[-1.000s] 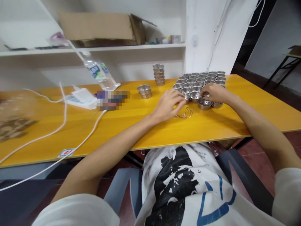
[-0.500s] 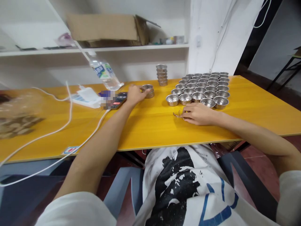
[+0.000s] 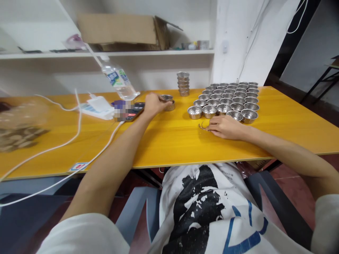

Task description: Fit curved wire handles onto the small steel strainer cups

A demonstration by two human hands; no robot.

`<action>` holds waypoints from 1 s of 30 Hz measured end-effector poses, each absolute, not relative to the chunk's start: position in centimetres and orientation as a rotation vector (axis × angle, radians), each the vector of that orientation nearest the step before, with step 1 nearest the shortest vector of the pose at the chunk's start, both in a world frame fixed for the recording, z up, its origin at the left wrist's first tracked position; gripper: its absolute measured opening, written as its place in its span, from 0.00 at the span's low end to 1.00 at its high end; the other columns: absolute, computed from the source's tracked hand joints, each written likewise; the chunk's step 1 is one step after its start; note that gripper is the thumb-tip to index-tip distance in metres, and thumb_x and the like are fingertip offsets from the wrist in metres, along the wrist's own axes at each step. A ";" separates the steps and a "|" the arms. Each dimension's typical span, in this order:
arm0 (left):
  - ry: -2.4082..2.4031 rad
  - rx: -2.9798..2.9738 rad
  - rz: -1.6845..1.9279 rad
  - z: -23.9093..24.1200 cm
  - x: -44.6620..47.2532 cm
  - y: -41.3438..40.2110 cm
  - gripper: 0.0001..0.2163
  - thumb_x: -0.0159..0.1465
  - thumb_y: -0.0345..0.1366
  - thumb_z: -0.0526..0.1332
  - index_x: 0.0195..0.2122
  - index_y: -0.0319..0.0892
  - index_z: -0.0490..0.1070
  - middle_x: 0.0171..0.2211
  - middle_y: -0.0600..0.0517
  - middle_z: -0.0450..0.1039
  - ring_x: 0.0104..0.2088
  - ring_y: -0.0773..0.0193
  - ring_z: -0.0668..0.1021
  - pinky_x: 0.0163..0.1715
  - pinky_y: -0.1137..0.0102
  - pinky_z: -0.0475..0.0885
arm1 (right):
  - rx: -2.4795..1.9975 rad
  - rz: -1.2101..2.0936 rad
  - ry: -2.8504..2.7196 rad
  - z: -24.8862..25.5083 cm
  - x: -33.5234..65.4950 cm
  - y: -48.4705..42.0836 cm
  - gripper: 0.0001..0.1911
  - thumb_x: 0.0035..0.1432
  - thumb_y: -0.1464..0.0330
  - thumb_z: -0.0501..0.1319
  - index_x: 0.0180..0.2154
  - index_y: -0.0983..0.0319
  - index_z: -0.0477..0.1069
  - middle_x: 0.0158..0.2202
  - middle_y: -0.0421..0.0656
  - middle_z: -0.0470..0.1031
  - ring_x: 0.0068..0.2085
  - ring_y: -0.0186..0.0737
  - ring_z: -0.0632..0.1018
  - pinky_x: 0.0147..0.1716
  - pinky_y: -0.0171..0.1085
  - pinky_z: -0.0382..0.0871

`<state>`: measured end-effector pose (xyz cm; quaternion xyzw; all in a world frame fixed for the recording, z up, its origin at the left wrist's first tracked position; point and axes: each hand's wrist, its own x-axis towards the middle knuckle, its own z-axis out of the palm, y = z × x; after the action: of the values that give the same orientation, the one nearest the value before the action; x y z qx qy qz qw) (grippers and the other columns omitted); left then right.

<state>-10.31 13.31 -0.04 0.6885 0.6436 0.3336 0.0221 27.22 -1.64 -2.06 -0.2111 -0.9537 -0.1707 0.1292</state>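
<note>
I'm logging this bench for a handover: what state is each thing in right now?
left hand: grip closed on short cup stack
right hand: palm down, fingertips on wire rings
cup rows: upright, side by side
tall cup stack: upright, untouched
water bottle: leaning
cardboard box: flap open

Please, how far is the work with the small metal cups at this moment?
Done: rows of perforated cups stand together. In hand: left hand grips the short cup stack; right hand rests on the wire loops. Left: the tall stack stands apart, untouched.
</note>
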 end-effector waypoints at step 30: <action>0.458 2.262 0.048 3.9 -4.5 4.8 0.34 0.54 0.51 0.84 0.60 0.52 0.80 0.62 0.43 0.82 0.58 0.47 0.85 0.48 0.64 0.83 | -0.572 -0.498 -2.713 -2.9 26.8 -0.8 0.12 0.79 0.69 0.60 0.47 0.61 0.85 0.44 0.48 0.85 0.45 0.45 0.81 0.45 0.42 0.73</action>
<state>-4.51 4.77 3.90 0.8960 0.1813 0.0191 0.4049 26.76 -0.76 -2.92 -0.2003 -0.9504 -0.1745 0.1618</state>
